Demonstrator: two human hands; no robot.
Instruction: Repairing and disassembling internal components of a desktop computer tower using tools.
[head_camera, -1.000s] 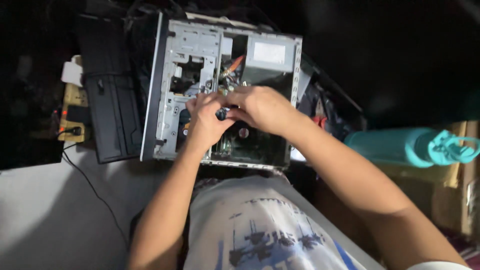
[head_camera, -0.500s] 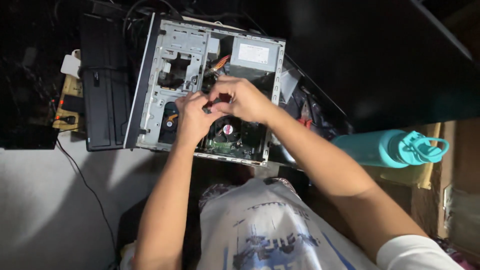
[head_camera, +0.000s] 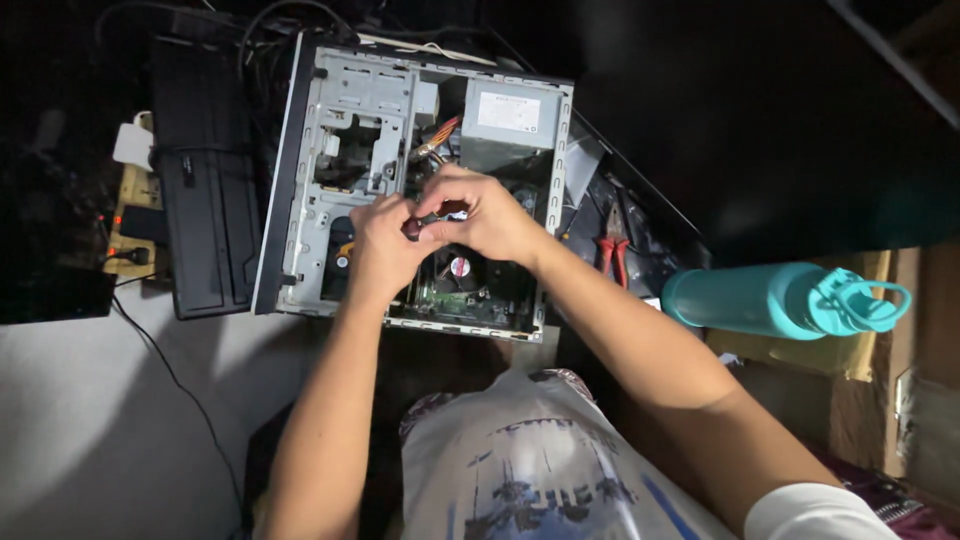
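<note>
One open computer case (head_camera: 350, 150) lies on its side, and both hands meet over its middle. The left hand (head_camera: 385, 245) and right hand (head_camera: 490, 215) have their fingers curled and pinched together on one small dark connector (head_camera: 428, 222), held just above the circuit board and its round fan (head_camera: 460, 268). A single grey power supply (head_camera: 510, 120) sits in the case's far corner, with one white rectangular label on top. Off to the right lie one pair of red-handled pliers (head_camera: 612, 245) and one teal bottle (head_camera: 770, 300) on its side.
</note>
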